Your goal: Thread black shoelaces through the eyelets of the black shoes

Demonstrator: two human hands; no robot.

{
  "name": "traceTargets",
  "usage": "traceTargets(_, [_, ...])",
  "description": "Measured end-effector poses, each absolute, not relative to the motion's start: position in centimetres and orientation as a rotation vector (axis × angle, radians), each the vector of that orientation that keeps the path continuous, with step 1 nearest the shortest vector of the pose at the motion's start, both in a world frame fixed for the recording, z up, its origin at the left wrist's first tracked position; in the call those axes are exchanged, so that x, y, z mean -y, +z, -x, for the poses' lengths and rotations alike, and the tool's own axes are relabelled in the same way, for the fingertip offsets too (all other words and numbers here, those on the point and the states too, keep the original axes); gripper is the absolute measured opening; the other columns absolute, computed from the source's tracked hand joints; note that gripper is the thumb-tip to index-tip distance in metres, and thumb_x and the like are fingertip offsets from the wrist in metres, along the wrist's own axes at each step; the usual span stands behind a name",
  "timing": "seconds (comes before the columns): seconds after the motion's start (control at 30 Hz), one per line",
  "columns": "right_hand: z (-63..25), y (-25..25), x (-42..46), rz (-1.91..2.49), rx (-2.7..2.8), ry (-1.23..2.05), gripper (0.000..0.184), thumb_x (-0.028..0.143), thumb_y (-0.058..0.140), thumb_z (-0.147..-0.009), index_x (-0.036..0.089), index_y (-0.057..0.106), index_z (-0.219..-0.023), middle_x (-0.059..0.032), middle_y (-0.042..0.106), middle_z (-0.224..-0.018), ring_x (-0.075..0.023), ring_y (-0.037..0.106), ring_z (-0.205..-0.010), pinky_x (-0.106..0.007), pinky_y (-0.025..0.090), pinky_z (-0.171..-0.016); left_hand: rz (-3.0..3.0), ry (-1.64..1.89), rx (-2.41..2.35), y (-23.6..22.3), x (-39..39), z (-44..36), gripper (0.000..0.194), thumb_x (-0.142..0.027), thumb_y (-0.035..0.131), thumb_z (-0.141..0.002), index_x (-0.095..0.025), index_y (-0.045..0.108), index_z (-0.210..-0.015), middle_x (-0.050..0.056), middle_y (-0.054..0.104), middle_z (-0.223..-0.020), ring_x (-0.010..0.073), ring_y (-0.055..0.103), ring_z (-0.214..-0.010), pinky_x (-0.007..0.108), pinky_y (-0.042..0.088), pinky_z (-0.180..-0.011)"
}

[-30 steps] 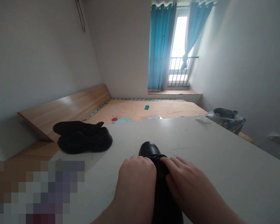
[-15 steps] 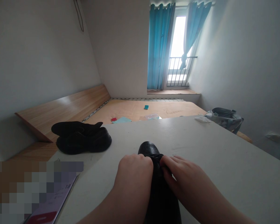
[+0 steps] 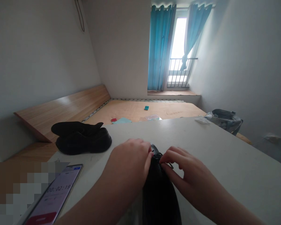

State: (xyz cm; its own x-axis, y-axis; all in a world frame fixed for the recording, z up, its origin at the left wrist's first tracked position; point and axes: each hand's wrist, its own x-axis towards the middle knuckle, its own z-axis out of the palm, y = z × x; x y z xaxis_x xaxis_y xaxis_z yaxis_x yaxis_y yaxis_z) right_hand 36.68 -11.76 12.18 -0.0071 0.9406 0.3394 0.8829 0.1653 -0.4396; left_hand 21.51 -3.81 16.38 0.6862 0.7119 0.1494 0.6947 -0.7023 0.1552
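A black leather shoe lies on the white table right in front of me, toe pointing away. My left hand curls over its toe end, fingers closed on the shoe's upper. My right hand pinches a lace or small part near the top of the shoe; what it pinches is too small to name. A second black shoe rests on its side at the table's left edge, apart from both hands.
A phone showing a running timer lies at the lower left. A small white packet sits at the far right table edge. Beyond are a bare wooden bed base with small items, a grey bag, and blue curtains.
Both hands moved forward along the shoe toward its toe, now covering the toe that showed before. The view dropped slightly, revealing the phone's timer screen.
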Motion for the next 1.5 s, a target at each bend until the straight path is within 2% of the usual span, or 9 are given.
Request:
traceTargets(0.13, [-37.4,14.3,11.6,1.567,1.695,0.273,0.009,0.024,0.052,-0.09,0.024,0.06,-0.085,0.0022,0.064,-0.077,-0.0128,0.055,-0.066,-0.023,0.042,-0.052,-2.592,0.586,-1.027,17.8,2.7,-20.0,0.021,-0.036,0.051,-0.088,-0.024,0.067,-0.082,0.0,0.067,-0.076,0.0183,0.059,-0.071,0.03,0.04,-0.062])
traceTargets(0.2, [-37.6,15.2,11.6,1.455,1.608,0.282,0.007,0.026,0.056,-0.089,0.026,0.062,-0.087,0.0032,0.066,-0.078,-0.0121,0.058,-0.068,-0.022,0.045,-0.054,-2.505,0.747,-0.932,18.3,2.5,-19.5,0.019,-0.039,0.054,-0.087,-0.026,0.068,-0.082,-0.003,0.066,-0.074,0.015,0.057,-0.067,0.026,0.039,-0.058])
traceTargets(0.33, [-37.1,16.5,11.7,1.229,1.543,0.321,0.006,0.024,0.061,-0.087,0.028,0.066,-0.089,0.0044,0.067,-0.082,-0.0113,0.062,-0.076,-0.021,0.048,-0.065,-2.401,0.979,-0.741,18.9,2.9,-19.1,0.011,-0.035,0.061,-0.084,-0.028,0.068,-0.078,-0.007,0.062,-0.067,0.01,0.053,-0.062,0.021,0.039,-0.054])
traceTargets(0.47, [-35.8,17.1,11.2,1.102,1.552,0.32,0.009,0.019,0.064,-0.085,0.027,0.067,-0.085,0.0043,0.067,-0.08,-0.0102,0.06,-0.075,-0.02,0.048,-0.064,-2.312,1.011,-0.593,18.9,3.5,-19.3,0.009,-0.029,0.063,-0.084,-0.028,0.068,-0.076,-0.009,0.06,-0.064,0.0071,0.052,-0.06,0.018,0.04,-0.054])
traceTargets(0.8, [-34.7,16.2,9.3,0.872,1.288,0.526,0.016,0.013,0.067,-0.079,0.028,0.073,-0.081,0.0049,0.065,-0.071,-0.0061,0.053,-0.06,-0.016,0.045,-0.052,-2.081,1.103,-0.556,18.1,2.7,-20.3,0.005,-0.026,0.068,-0.081,-0.025,0.071,-0.077,-0.007,0.067,-0.07,0.0086,0.056,-0.066,0.02,0.043,-0.061])
traceTargets(1.0, [-34.6,15.3,9.2,0.744,1.199,0.617,0.016,0.013,0.068,-0.08,0.028,0.073,-0.081,0.0044,0.06,-0.072,-0.0059,0.051,-0.061,-0.016,0.046,-0.055,-2.026,1.083,-0.483,17.9,2.8,-20.6,0.007,-0.023,0.068,-0.08,-0.024,0.071,-0.074,-0.007,0.067,-0.068,0.0097,0.057,-0.066,0.023,0.043,-0.066])
traceTargets(1.3, [-35.3,13.7,8.6,0.733,1.26,0.749,0.02,0.024,0.061,-0.087,0.035,0.072,-0.1,0.0003,0.055,-0.094,-0.008,0.05,-0.067,-0.019,0.043,-0.051,-2.045,0.983,-0.502,17.9,2.9,-20.9,0.011,-0.022,0.064,-0.083,-0.023,0.073,-0.075,-0.006,0.069,-0.069,0.0115,0.058,-0.069,0.025,0.042,-0.067])
traceTargets(1.4, [-35.3,13.5,8.3,0.784,1.249,0.778,0.022,0.027,0.062,-0.087,0.036,0.069,-0.106,0.0005,0.056,-0.091,-0.0098,0.051,-0.071,-0.021,0.045,-0.058,-2.065,1.007,-0.528,17.9,2.8,-20.9,0.011,-0.023,0.064,-0.083,-0.022,0.071,-0.074,-0.006,0.068,-0.07,0.011,0.058,-0.068,0.025,0.043,-0.067])
traceTargets(1.5, [-35.5,13.6,8.2,0.795,1.325,0.868,0.025,0.041,0.056,-0.09,0.028,0.065,-0.109,-0.0014,0.059,-0.086,-0.0141,0.053,-0.078,-0.029,0.047,-0.072,-2.078,1.054,-0.564,17.8,2.8,-20.8,0.01,-0.026,0.063,-0.083,-0.021,0.068,-0.076,-0.004,0.066,-0.072,0.0122,0.057,-0.07,0.026,0.044,-0.069])
